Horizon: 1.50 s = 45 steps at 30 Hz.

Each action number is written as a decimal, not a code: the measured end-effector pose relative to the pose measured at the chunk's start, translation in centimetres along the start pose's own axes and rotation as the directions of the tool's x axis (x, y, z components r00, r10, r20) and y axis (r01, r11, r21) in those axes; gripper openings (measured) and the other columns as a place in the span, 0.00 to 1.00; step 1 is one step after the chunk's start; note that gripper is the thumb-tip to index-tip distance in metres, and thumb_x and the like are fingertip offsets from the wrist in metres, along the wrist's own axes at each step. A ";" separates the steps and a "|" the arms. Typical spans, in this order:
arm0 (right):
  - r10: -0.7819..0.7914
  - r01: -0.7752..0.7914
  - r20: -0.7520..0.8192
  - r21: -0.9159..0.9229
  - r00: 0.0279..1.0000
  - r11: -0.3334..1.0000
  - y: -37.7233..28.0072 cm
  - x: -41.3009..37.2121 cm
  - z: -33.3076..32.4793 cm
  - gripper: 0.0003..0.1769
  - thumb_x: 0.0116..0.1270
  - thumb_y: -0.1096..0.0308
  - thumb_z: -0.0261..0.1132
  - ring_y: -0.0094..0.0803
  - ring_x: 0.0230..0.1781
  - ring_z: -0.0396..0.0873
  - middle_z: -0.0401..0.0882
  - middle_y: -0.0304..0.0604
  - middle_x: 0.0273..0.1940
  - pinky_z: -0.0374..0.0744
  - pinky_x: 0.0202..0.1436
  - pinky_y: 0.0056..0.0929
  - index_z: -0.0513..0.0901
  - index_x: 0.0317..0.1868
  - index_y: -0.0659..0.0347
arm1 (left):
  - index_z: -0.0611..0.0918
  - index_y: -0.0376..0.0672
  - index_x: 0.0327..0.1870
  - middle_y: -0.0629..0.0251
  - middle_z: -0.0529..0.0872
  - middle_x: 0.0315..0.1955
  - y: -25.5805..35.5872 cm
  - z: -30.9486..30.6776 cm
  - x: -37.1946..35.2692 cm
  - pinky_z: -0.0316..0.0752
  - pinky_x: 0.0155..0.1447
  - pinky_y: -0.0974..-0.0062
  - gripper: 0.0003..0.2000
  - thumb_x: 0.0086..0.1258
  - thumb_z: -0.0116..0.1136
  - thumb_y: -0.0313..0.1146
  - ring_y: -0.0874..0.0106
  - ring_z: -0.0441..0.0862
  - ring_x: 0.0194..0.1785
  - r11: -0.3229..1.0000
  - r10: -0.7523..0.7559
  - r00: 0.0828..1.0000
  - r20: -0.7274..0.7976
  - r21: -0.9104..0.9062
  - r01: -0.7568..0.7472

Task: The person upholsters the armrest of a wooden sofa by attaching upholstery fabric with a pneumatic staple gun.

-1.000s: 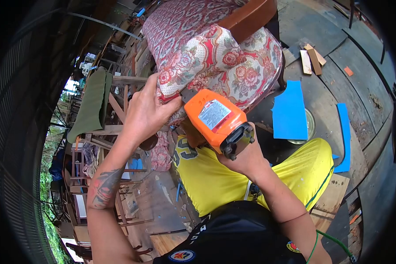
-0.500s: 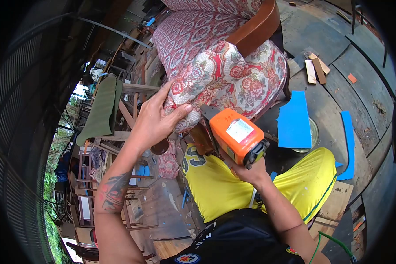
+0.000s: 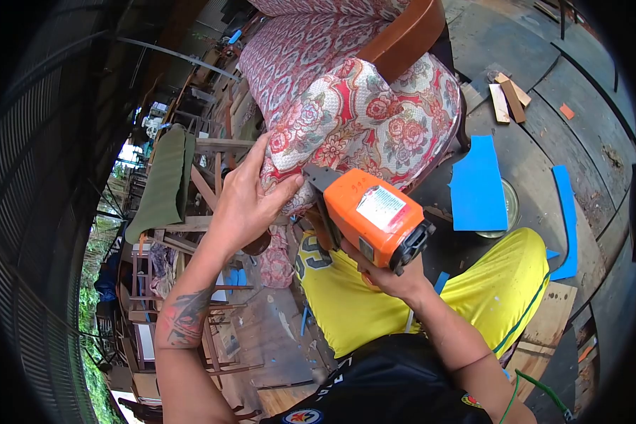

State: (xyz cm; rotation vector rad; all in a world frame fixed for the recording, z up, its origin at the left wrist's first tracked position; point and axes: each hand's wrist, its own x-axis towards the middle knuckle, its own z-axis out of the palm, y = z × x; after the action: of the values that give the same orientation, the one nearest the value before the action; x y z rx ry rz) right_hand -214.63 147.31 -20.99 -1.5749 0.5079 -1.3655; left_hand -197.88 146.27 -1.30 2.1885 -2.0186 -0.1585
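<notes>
My right hand [image 3: 396, 275] is wrapped round the handle of an orange staple gun [image 3: 367, 212]. Its dark nose points up and left, close against the lower edge of the floral upholstery fabric [image 3: 336, 134]. My left hand [image 3: 247, 201] holds that fabric at the sofa's front left corner, thumb on the near edge and fingers along the side. Behind it stretches the sofa [image 3: 297, 56], covered in the same floral pattern, with a curved wooden armrest [image 3: 410, 42]. Part of the handle is hidden by the gun's body.
Blue sheet pieces [image 3: 477, 187] lie on the floor at right, one over a round tin [image 3: 510, 205]. Short wood offcuts [image 3: 512, 99] are scattered farther back. A green padded piece [image 3: 164, 180] and wooden frames stand at left. A green hose [image 3: 544, 389] runs at lower right.
The staple gun's nose has shifted slightly left along the fabric edge, nearer my left thumb. My left hand keeps its hold. The whole view has tilted a little.
</notes>
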 end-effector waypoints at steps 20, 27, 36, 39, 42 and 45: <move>0.034 -0.031 -0.040 0.083 0.999 0.996 -0.8 1.2 0.9 0.14 0.66 0.63 0.71 0.32 0.31 0.84 0.85 0.38 0.30 0.80 0.39 0.31 0.86 0.49 0.58 | 0.66 0.28 0.70 0.43 0.86 0.50 -1.3 0.8 0.2 0.77 0.58 0.66 0.34 0.66 0.67 0.34 0.56 0.86 0.55 0.994 0.099 0.991 -0.091 -0.039 -0.103; -0.129 0.126 -0.018 -0.140 0.991 0.982 -0.1 0.3 1.7 0.31 0.49 0.70 0.72 0.37 0.45 0.84 0.83 0.35 0.48 0.81 0.48 0.37 0.86 0.58 0.45 | 0.67 0.29 0.69 0.43 0.86 0.48 -1.1 0.9 0.1 0.78 0.57 0.65 0.33 0.65 0.66 0.33 0.53 0.86 0.54 0.987 0.155 0.980 -0.127 -0.009 -0.158; 0.130 -0.126 -0.020 0.124 0.991 0.984 -1.6 1.1 1.5 0.16 0.62 0.68 0.71 0.27 0.28 0.83 0.83 0.36 0.30 0.79 0.36 0.30 0.88 0.52 0.49 | 0.65 0.30 0.72 0.52 0.83 0.58 -0.5 0.5 -0.1 0.72 0.65 0.71 0.32 0.68 0.64 0.27 0.72 0.79 0.60 0.999 0.051 0.997 -0.051 0.003 -0.051; 0.175 -0.173 0.007 0.205 0.984 0.963 -1.6 1.2 1.2 0.13 0.66 0.65 0.71 0.34 0.37 0.84 0.85 0.40 0.37 0.80 0.42 0.32 0.87 0.50 0.55 | 0.65 0.31 0.73 0.51 0.82 0.59 -0.6 0.4 -0.3 0.71 0.67 0.71 0.34 0.67 0.66 0.28 0.72 0.78 0.61 0.999 0.035 0.998 -0.045 0.027 -0.034; 0.115 -0.112 -0.003 0.191 0.993 0.975 -1.3 1.1 0.9 0.12 0.66 0.63 0.71 0.37 0.39 0.87 0.88 0.43 0.39 0.82 0.43 0.33 0.86 0.46 0.59 | 0.67 0.35 0.72 0.42 0.83 0.57 -1.0 0.1 -0.7 0.74 0.64 0.64 0.37 0.65 0.70 0.38 0.51 0.82 0.61 0.988 0.133 0.981 -0.141 -0.058 -0.143; 0.475 -0.495 0.189 0.538 0.859 0.682 -1.3 0.1 0.3 0.11 0.68 0.64 0.71 0.21 0.21 0.77 0.78 0.34 0.21 0.76 0.28 0.27 0.81 0.34 0.62 | 0.80 0.37 0.62 0.45 0.82 0.59 -1.5 0.0 -1.2 0.76 0.63 0.67 0.24 0.64 0.71 0.31 0.57 0.83 0.61 0.978 0.189 0.932 -0.309 -0.031 -0.208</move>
State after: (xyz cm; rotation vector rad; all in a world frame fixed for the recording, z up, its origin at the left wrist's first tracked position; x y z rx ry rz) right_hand -214.65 147.93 -19.79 -0.8713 0.4026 -0.9442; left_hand -196.51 147.55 -1.64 1.8239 -2.0090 0.1316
